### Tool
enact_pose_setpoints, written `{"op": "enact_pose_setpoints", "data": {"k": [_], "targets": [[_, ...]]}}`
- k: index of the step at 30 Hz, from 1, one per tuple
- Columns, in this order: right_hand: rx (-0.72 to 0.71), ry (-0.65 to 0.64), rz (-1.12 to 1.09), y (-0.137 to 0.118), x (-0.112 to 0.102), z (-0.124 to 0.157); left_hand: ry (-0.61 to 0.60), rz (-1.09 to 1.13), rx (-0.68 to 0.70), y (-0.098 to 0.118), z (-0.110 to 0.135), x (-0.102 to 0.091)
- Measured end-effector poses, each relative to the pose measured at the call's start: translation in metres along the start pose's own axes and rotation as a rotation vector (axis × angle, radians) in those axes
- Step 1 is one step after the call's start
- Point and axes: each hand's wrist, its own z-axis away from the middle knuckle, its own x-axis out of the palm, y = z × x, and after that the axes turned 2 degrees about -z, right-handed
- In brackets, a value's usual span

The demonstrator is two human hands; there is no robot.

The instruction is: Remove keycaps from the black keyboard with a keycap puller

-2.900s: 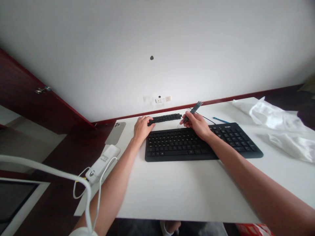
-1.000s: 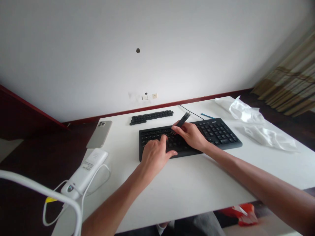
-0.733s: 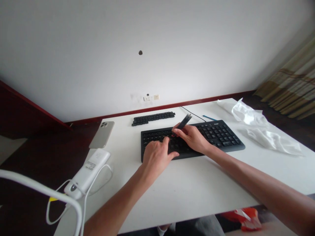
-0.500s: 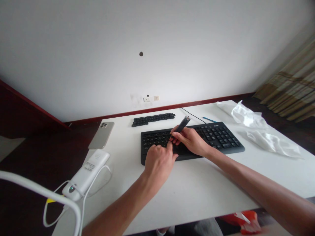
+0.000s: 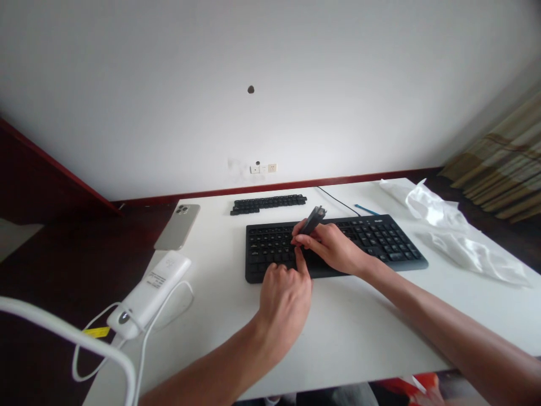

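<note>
A black keyboard (image 5: pixel 395 239) lies across the white table. My right hand (image 5: pixel 332 245) is closed around a dark, blocky stick-like tool (image 5: pixel 313 220) with small metal bits at its upper end. The tool leans over the middle of the keyboard, and its lower end is hidden by my fingers. My left hand (image 5: pixel 287 293) is at the keyboard's front edge, index finger stretched out to the keys just beside my right fingertips. Its other fingers are curled, and I see nothing in them. Behind the keyboard, loose black keycaps (image 5: pixel 270 203) stand in rows.
On the left are a phone (image 5: pixel 177 227) and a white power bank (image 5: pixel 150 293) with a white cable (image 5: pixel 143 349). Crumpled clear plastic (image 5: pixel 439 208) lies at the right. A thin blue stick (image 5: pixel 366 210) and the keyboard's cord (image 5: pixel 338 198) are behind the keyboard.
My left hand has slid right and back toward me, its index finger now more upright in view. The tool in my right hand has tilted slightly. The whole view has shifted a little.
</note>
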Motion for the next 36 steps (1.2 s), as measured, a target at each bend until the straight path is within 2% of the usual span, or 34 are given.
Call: {"op": "enact_pose_setpoints", "data": {"k": [6, 13, 22, 27, 33, 36], "targets": [[-0.065, -0.115, 0.036, -0.005, -0.007, -0.003, -0.025, 0.011, -0.015, 0.004, 0.003, -0.001], [-0.14, -0.166, 0.076, -0.008, -0.012, 0.0, -0.061, 0.054, -0.03, 0.004, 0.003, -0.003], [-0.163, -0.185, -0.163, 0.013, -0.02, -0.001, -0.073, 0.04, -0.043, 0.003, 0.001, -0.002], [-0.173, -0.16, -0.021, 0.001, -0.016, 0.0, -0.07, 0.034, -0.038, 0.004, 0.002, -0.002], [-0.144, -0.145, 0.134, -0.016, 0.0, -0.001, -0.084, 0.069, -0.053, 0.005, 0.001, -0.002], [-0.091, -0.114, 0.157, -0.018, 0.004, -0.002, -0.081, 0.078, -0.052, 0.005, 0.001, -0.003]]}}
